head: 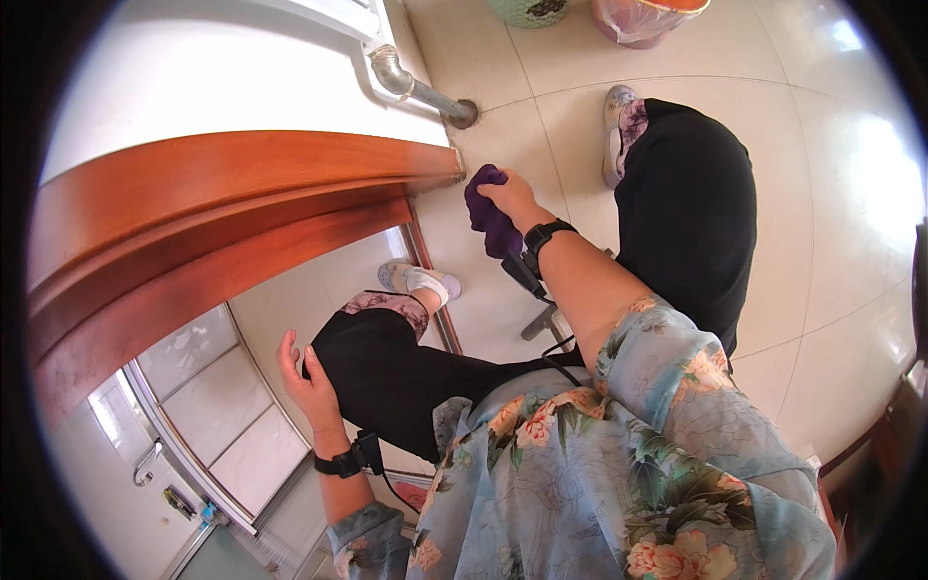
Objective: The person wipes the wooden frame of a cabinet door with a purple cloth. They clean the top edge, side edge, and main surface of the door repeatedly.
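Observation:
My right hand (512,194) grips a bunched purple cloth (484,210). The cloth hangs down from my fingers, above the tiled floor and close to the lower end of a reddish-brown wooden door frame (254,170). A small gap seems to part the cloth from the wood, though its exact distance is hard to judge. My left hand (310,380) is empty beside my left knee, its fingers loosely curled and apart. Whether it rests against the black trouser leg (377,370) cannot be told.
A grey metal pipe (431,94) enters the floor beyond the frame. Two bins, one green (531,11) and one pink with a plastic liner (638,22), stand at the top. Between my legs is a metal support (540,325). A dark metal threshold strip (428,261) crosses the doorway.

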Demonstrator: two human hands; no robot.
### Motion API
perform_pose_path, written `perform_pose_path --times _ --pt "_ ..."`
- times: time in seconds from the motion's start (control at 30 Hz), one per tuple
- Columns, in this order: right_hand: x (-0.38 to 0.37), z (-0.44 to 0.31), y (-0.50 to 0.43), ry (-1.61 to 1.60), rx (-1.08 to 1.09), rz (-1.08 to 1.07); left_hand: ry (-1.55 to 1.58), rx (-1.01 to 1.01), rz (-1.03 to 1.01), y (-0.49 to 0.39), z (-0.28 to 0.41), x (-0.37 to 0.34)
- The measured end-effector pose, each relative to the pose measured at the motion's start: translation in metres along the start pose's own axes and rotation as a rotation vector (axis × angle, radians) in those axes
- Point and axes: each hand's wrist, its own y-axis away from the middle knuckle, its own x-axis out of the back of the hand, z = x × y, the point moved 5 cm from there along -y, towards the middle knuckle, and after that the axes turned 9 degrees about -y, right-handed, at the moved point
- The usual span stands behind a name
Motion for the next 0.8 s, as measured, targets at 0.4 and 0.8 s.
perform_pose_path --times 0.4,0.8 --pt "-0.063 0.068 -0.035 -0.658 -0.341 -0.108 -0.263 -0.119 -0.164 -0.007 0.03 0.004" --pt "-0.114 0.031 -0.03 -0.878 -0.544 -0.125 -0.257 -0.011 -0.147 -0.012 0.034 0.006"
